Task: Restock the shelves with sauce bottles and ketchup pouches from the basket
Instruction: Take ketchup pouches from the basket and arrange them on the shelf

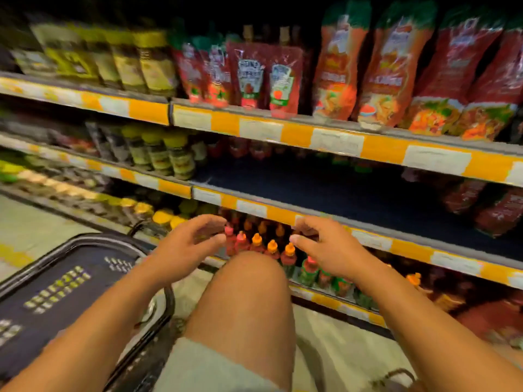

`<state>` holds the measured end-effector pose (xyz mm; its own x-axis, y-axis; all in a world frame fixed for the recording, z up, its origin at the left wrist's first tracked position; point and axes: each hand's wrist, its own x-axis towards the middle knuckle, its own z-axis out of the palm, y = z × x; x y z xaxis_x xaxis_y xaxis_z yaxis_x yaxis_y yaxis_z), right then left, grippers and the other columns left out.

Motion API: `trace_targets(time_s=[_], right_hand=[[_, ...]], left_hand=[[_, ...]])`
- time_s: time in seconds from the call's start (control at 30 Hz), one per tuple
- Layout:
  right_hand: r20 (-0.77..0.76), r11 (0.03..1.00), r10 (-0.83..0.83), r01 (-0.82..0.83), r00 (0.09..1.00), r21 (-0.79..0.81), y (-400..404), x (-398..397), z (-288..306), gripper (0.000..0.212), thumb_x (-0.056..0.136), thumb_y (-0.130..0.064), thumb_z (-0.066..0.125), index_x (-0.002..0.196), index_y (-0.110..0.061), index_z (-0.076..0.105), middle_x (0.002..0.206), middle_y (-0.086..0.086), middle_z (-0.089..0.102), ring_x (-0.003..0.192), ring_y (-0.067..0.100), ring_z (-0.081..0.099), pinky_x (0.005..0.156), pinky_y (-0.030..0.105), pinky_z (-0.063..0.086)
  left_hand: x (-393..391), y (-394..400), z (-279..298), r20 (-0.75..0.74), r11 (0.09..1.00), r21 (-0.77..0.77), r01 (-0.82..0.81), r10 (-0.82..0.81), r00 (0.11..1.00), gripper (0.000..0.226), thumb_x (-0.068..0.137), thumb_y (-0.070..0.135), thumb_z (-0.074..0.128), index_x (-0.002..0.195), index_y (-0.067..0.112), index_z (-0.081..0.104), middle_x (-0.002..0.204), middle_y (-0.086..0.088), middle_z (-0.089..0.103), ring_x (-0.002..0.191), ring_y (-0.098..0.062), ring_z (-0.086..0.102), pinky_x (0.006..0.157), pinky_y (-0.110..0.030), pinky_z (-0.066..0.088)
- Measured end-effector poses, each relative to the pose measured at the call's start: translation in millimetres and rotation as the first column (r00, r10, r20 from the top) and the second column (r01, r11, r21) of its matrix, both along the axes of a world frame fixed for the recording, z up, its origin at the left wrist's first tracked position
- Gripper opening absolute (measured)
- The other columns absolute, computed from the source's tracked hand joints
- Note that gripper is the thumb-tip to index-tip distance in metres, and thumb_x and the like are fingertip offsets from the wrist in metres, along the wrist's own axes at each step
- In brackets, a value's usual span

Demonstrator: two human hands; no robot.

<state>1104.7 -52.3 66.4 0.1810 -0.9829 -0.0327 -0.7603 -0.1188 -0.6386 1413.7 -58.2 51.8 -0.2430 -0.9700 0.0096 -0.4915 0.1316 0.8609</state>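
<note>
Hands reach forward over a bent knee (246, 292) toward the sauce bottles (260, 247) on the lowest visible shelf, a person crouching in a shop aisle. The left hand (184, 247) and the right hand (325, 250) are held apart, one at either side of the bottle rows, fingers loosely curled and gripping nothing; whether any fingertip touches a bottle cannot be told through the motion blur. The bottles, red with orange and pink caps, stand upright in rows just beyond the knee, with green-labelled ones to their right. Left of the knee, on the floor, sits the dark basket (56, 292), its rim and handle in view and its inside too blurred to read. Above the bottles, the middle shelf (339, 193) shows a wide dark bare stretch, with dark red pouches (486, 210) at its right end and yellow-capped jars (167, 157) at its left. Higher still, ketchup pouches (254, 77) stand upright along the top shelf (311, 134), taller red-and-orange pouches to their right and yellow-labelled packs to their left.
</note>
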Motion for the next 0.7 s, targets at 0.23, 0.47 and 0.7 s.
trace_targets(time_s=[0.23,0.47,0.7], right_hand=[[-0.229,0.941,0.339,-0.33,0.912,0.078,6,145,11,0.039,0.094,-0.055,0.062,0.126,-0.032,0.062,0.123,-0.004,0.066,0.11,0.02,0.061,0.094,0.047,0.053],[-0.411,0.77,0.636,-0.565,0.653,0.295,23,285,-22,0.053,0.101,-0.048,0.058,0.146,-0.021,0.049,0.147,0.009,0.051,0.13,0.034,0.051,0.103,0.05,0.048],[-0.379,0.64,0.768,-0.628,0.516,0.443,47,365,-82,0.046,0.1,-0.041,0.056,0.138,-0.016,0.055,0.139,0.012,0.059,0.122,0.036,0.057,0.098,0.045,0.051]], left_hand=[[171,96,-37,0.142,0.947,0.035,-0.32,0.313,0.939,0.025,0.098,0.033,0.07,0.124,0.032,0.068,0.123,0.016,0.071,0.11,-0.001,0.068,0.097,-0.035,0.055],[287,171,-103,0.297,0.719,0.191,-0.669,0.607,0.737,0.022,0.095,0.012,0.073,0.117,0.012,0.068,0.114,-0.005,0.071,0.107,-0.023,0.068,0.095,-0.037,0.051],[326,202,-152,0.43,0.527,0.32,-0.787,0.659,0.617,0.009,0.089,0.022,0.072,0.093,0.017,0.066,0.094,-0.005,0.067,0.083,-0.022,0.062,0.074,-0.033,0.05]])
